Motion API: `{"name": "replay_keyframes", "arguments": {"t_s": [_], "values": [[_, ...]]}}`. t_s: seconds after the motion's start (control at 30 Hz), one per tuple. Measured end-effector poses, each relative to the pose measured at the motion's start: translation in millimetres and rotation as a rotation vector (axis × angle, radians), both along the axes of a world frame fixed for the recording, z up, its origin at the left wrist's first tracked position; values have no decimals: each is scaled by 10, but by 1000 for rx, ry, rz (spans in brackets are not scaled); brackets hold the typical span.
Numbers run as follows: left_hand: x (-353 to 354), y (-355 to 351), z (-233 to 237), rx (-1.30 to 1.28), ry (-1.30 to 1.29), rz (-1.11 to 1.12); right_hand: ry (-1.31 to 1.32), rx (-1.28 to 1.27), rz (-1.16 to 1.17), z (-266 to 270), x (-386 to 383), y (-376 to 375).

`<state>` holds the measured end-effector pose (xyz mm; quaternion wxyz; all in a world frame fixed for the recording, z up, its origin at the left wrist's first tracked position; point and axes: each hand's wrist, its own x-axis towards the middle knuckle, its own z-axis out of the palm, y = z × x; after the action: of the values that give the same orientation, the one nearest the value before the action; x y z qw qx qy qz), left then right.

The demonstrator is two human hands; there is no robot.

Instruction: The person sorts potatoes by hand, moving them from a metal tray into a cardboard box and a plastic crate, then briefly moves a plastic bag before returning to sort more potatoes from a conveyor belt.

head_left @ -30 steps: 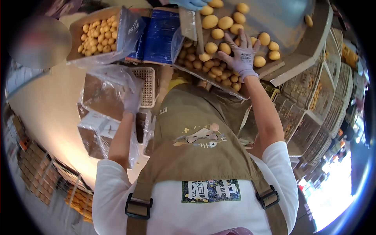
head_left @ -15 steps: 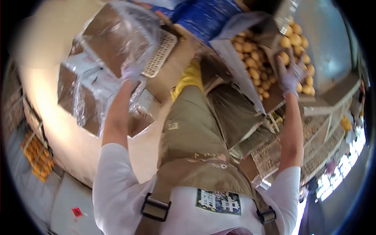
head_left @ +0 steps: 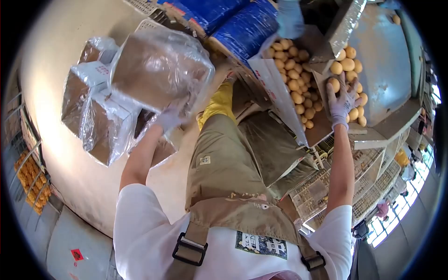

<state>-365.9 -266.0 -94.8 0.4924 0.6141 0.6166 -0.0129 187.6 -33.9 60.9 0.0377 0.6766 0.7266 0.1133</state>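
Note:
My gloved left hand (head_left: 171,117) is at the lower right edge of a plastic-lined cardboard box (head_left: 151,70), its fingers blurred by motion. That box is tilted over other plastic-lined boxes (head_left: 99,133) on the floor. On the right, my gloved right hand (head_left: 343,100) has its fingers spread against several round yellow-orange fruits (head_left: 349,64) on a metal surface (head_left: 382,60). One fruit (head_left: 333,85) sits between its thumb and fingers. Left of this hand, a box (head_left: 280,100) lined with pale plastic holds many similar fruits (head_left: 295,74).
Another person's blue-gloved hand (head_left: 289,18) is at the top, beside blue wrapped bundles (head_left: 247,28). Plastic crates (head_left: 317,191) stand at the lower right. A crate of orange items (head_left: 31,182) is at the far left. A yellow boot (head_left: 218,105) stands at centre.
The lined box by my left hand has moved right and now covers where the white perforated tray showed. My right hand stays among the fruits. A blue-gloved hand has appeared at the top.

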Motion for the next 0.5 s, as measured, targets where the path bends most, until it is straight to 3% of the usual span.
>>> {"name": "replay_keyframes", "arguments": {"t_s": [0.07,0.13,0.2,0.3,0.5], "values": [[7,-132,63,-17,248,-411,30,37,26,9,8,-9],[-201,-155,35,-271,409,-584,46,26,20,21,-11,7],[-429,-216,-158,-311,637,-556,78,35,28,64,-54,12],[-654,-179,-349,-369,667,-430,96,44,20,41,-33,11],[-330,513,439,-102,489,-393,87,26,-4,72,-58,10]]}}
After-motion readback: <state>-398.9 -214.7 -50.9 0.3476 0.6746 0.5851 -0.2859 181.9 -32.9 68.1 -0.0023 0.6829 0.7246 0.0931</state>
